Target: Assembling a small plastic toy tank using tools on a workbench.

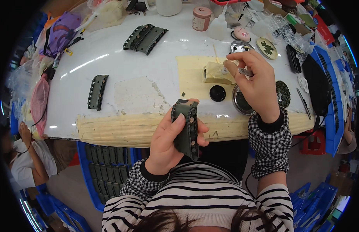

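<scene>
We find the left hand (166, 140) clamped around a dark green, elongated plastic hull (183, 135) with round discs along one side. The thumb presses its upper face and the fingers wrap its far edge, a grip that we judge steadies the piece and leaves the disc side exposed toward the right hand (258, 83).

The right hand is closed on a slim grey metal tool (246, 72), thumb and forefinger nearly together; we cannot tell where the tip rests. Just left of these fingertips stands a boxy block wrapped in cream tape (212, 75), apparently set there for short reach. The pale yellow sheet (186, 73) under it probably shields the white tabletop (77, 87).

Below the right hand's fingers lies a round black cap (217, 93); under its wrist, a round silver metal dish (235, 99), presumably kept close for supply. Well apart, up-left of the left hand, another green hull (97, 92) lies clear of the working area.
</scene>
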Demonstrator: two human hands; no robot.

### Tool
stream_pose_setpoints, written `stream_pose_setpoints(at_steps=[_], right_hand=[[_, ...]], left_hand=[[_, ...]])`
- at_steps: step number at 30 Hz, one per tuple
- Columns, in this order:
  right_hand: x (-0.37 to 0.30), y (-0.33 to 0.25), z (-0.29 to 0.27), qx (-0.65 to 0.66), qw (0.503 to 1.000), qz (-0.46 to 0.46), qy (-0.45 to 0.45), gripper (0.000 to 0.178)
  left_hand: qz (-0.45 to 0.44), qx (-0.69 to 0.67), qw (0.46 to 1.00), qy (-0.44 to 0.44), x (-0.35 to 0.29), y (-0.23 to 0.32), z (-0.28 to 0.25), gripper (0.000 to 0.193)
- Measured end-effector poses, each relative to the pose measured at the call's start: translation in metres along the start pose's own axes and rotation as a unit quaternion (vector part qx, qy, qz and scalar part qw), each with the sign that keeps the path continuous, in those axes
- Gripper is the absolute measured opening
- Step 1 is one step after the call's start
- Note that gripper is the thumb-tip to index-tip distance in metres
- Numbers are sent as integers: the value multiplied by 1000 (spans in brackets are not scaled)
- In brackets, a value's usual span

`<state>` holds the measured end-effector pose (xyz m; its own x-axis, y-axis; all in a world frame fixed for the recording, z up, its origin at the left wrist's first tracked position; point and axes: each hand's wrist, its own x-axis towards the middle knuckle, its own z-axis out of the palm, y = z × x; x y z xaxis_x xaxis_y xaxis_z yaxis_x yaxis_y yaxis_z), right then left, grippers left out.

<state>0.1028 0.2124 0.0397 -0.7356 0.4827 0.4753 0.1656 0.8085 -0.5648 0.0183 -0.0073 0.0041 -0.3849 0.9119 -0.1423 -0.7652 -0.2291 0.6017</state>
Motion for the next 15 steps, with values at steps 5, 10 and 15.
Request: stream_pose_setpoints(at_steps=[5, 10, 15], right_hand=[[-3, 2, -1, 8, 999, -42, 7, 20], [-18, -38, -11, 149, 977, -30, 150, 9], [-37, -56, 10, 417, 906, 60, 40, 14]], left_hand=[[-22, -75, 997, -23, 2, -2, -2, 47], [-55, -149, 986, -47, 4, -4, -5, 48], [-64, -207, 971, -97, 4, -9, -8, 49]])
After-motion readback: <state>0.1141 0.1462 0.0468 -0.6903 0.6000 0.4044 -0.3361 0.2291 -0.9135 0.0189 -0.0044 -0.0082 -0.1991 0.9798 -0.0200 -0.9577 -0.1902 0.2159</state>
